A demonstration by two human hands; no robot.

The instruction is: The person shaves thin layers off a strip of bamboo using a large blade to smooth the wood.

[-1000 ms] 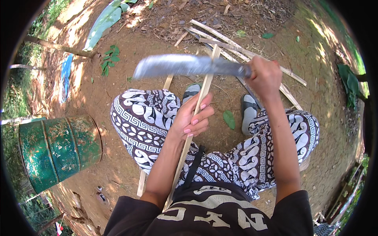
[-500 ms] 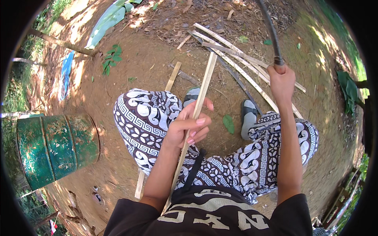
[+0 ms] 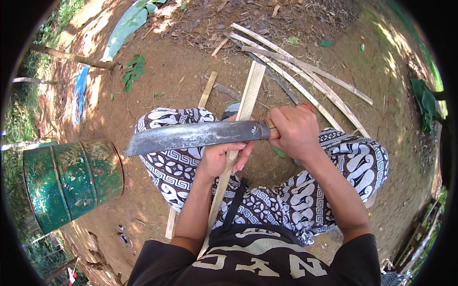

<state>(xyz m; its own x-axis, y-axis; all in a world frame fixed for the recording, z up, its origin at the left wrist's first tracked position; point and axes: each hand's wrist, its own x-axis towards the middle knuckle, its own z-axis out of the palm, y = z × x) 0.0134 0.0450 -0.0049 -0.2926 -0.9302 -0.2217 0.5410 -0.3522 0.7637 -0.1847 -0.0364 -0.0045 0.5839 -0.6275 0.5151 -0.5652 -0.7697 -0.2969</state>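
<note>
My right hand (image 3: 296,131) is wrapped round the handle of a machete (image 3: 191,136). Its broad, dark, scuffed blade points left and lies crosswise over a pale wooden strip (image 3: 251,90). That long strip slants from beside my belly up and away between my knees, and my left hand (image 3: 222,159) holds it around the middle. The blade covers part of my left fingers, with the thumb side showing just below it. Whether the blade touches the wood or hovers above it, I cannot tell.
More pale strips (image 3: 305,76) lie crossed on the ground ahead, with a dark flat bar (image 3: 281,86) among them. A short wooden piece (image 3: 208,89) is by my left knee. On the left a rusty green drum (image 3: 71,181) lies near a blue cloth (image 3: 80,93).
The machete has swung down from upright at the upper right and now lies level across the strip. My right hand has come in toward my left, and the strip has turned slightly.
</note>
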